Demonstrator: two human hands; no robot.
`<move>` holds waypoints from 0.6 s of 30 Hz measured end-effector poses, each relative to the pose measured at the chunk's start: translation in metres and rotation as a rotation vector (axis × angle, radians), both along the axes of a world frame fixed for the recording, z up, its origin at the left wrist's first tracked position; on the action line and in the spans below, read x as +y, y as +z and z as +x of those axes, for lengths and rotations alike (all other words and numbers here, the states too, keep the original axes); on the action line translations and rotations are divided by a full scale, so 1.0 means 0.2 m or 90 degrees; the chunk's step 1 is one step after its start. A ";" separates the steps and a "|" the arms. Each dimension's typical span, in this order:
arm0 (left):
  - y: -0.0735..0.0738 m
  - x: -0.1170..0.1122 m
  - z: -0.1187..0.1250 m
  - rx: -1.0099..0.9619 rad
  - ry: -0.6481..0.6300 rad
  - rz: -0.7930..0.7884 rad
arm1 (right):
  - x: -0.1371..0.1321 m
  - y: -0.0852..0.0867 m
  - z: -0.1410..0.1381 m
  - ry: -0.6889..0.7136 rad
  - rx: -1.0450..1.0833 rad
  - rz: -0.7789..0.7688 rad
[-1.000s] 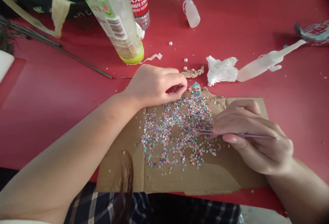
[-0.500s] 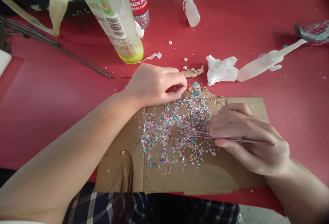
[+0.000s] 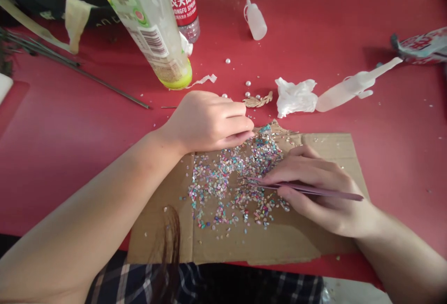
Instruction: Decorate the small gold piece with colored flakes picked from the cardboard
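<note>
My left hand [image 3: 209,124] rests at the top of a spread of multicoloured shell chips [image 3: 226,187], its fingers curled together with nothing showing between them. Its fingertips lie just left of a small chip-covered piece [image 3: 266,130]. My right hand [image 3: 314,192] pinches slim pink tweezers [image 3: 307,190], whose tips sit among the chips. The chips lie scattered on a torn cardboard sheet [image 3: 279,243]. Beyond the cardboard are a small braided straw-coloured piece [image 3: 258,101] and several loose pearl beads [image 3: 247,83].
A red tabletop [image 3: 401,155] holds a crumpled tissue [image 3: 295,97], two plastic squeeze bottles [image 3: 255,20] [image 3: 344,91], a tall bottle [image 3: 146,24], and a Nongfu Spring water bottle [image 3: 181,1]. Thin metal rods [image 3: 104,83] lie at the left. Strands of hair [image 3: 171,243] hang over the cardboard.
My right hand and the tweezers have shifted left over the chips. My left hand's fingers have closed up and lowered slightly toward the chips. The whole view has moved slightly.
</note>
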State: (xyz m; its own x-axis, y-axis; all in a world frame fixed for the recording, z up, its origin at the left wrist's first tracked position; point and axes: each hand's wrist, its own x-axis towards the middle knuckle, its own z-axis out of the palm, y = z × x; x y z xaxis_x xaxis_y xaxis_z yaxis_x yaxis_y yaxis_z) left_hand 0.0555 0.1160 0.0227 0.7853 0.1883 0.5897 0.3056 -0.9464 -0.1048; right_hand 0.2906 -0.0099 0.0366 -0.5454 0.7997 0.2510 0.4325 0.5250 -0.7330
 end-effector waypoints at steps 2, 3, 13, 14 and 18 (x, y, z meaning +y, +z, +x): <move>0.01 0.00 0.00 0.009 -0.017 0.005 | 0.00 0.00 0.00 -0.004 0.008 0.006; 0.01 -0.01 0.00 0.017 -0.020 0.006 | 0.00 0.00 -0.01 -0.009 0.006 0.012; -0.01 -0.02 0.02 0.031 -0.010 -0.042 | -0.03 -0.01 -0.06 -0.049 -0.036 0.086; -0.01 -0.02 0.02 0.033 -0.011 -0.051 | -0.03 -0.01 -0.06 -0.054 -0.036 0.089; -0.01 -0.01 0.02 0.043 -0.010 -0.083 | -0.04 -0.01 -0.05 -0.059 -0.040 0.083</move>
State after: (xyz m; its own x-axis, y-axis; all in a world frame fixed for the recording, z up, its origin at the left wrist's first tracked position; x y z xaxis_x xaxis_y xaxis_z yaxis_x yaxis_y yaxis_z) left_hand 0.0589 0.1130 0.0215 0.8258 0.2471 0.5069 0.2870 -0.9579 -0.0005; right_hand 0.2802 -0.0170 0.0338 -0.4888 0.8100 0.3240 0.5258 0.5699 -0.6315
